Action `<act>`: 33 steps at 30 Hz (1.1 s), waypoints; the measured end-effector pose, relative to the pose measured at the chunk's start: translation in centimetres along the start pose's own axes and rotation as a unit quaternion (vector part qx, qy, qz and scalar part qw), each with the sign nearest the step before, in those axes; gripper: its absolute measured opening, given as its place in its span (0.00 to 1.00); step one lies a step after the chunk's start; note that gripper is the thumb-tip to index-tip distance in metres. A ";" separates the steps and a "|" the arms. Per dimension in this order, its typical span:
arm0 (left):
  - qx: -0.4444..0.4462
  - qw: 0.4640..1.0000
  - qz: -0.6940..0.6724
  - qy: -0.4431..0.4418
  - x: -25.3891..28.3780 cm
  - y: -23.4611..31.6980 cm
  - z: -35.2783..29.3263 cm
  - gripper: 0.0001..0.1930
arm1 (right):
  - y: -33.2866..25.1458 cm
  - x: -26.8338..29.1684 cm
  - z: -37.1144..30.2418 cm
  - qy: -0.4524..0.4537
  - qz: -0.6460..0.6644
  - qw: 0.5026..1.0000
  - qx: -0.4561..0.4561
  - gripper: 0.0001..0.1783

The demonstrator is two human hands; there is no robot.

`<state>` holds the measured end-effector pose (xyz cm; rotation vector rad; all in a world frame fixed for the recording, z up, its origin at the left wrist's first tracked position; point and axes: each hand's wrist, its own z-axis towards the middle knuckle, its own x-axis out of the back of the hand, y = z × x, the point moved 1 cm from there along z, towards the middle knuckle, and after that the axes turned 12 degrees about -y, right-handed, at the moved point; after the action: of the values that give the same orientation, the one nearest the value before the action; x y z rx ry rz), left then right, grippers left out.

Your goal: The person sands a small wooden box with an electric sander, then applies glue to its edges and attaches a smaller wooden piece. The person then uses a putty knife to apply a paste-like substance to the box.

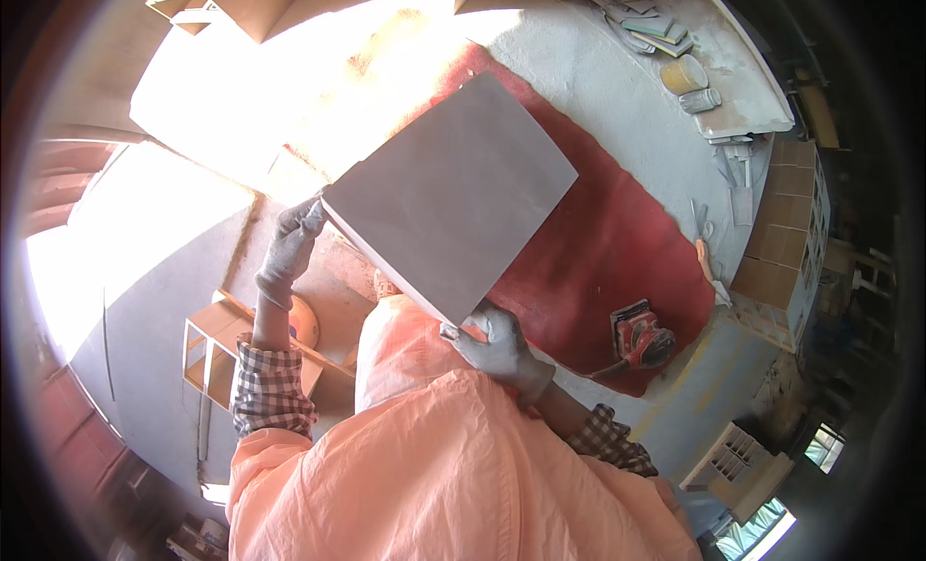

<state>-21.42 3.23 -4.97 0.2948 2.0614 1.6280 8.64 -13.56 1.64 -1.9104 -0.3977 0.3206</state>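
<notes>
A flat grey rectangular board [453, 194], with a pale edge along its near left side, is held up tilted in front of me over a red cloth [617, 243]. My left hand [292, 243], in a grey glove, is closed on its left corner. At the near corner my right hand [502, 344], also gloved, grips the edge, thumb pointing left. How thick the board is underneath cannot be seen. To the right, a red and black power sander [641, 337] rests on the cloth.
Tins [684, 75], stacked pads [661, 35] and scrapers [741, 190] lie along the far right of the work surface. A cardboard-and-white shelf unit [786, 233] stands at the right. A wooden frame [220, 344] is by my left arm. Strong sunlight washes out the far left.
</notes>
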 end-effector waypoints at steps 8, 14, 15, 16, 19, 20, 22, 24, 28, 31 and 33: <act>-0.041 0.989 -0.089 0.114 -1.4 -9.0 -2.5 0.39 | 1.2 -1.3 1.0 -0.033 0.061 0.984 -0.165 0.10; -0.016 0.974 -0.143 0.177 -3.1 -7.6 -1.9 0.41 | -2.8 1.8 1.1 -0.136 0.196 0.969 -0.063 0.11; -0.020 0.972 -0.142 0.183 -3.3 -7.6 -1.7 0.41 | -2.5 0.9 2.1 -0.143 0.233 0.960 -0.054 0.13; -0.024 0.971 -0.142 0.190 -3.4 -7.6 -1.6 0.41 | -2.3 -0.4 3.3 -0.151 0.269 0.950 -0.044 0.16; 0.011 0.972 0.060 0.227 -3.5 -7.4 -1.7 0.42 | 0.2 -1.7 6.8 -0.220 0.404 0.885 -0.070 0.24; 0.014 0.969 0.007 0.247 -3.7 -7.2 -1.5 0.41 | 0.8 -1.3 7.9 -0.249 0.452 0.852 -0.089 0.27; 0.020 0.953 -0.098 0.286 -4.3 -6.4 -1.2 0.41 | -1.3 2.4 9.3 -0.188 0.432 0.880 -0.066 0.28; 0.014 0.956 -0.075 0.282 -4.6 -6.1 -0.9 0.40 | 0.1 9.7 10.8 -0.144 0.532 0.826 0.121 0.28; 0.005 0.959 0.045 0.280 -3.6 -7.3 -0.9 0.39 | -0.4 22.7 10.6 0.393 0.189 0.886 0.157 0.28; 0.036 0.939 -0.108 0.325 -4.6 -6.0 -0.5 0.39 | -4.9 16.9 11.7 0.292 0.049 0.938 0.177 0.25; 0.025 0.950 0.020 0.311 -3.7 -7.3 -1.2 0.40 | -5.5 8.2 12.5 0.022 0.111 0.980 0.162 0.25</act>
<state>-17.89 -1.39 -10.86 -0.1952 2.5606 1.8621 10.40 2.25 1.99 -1.6392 -0.0920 0.4603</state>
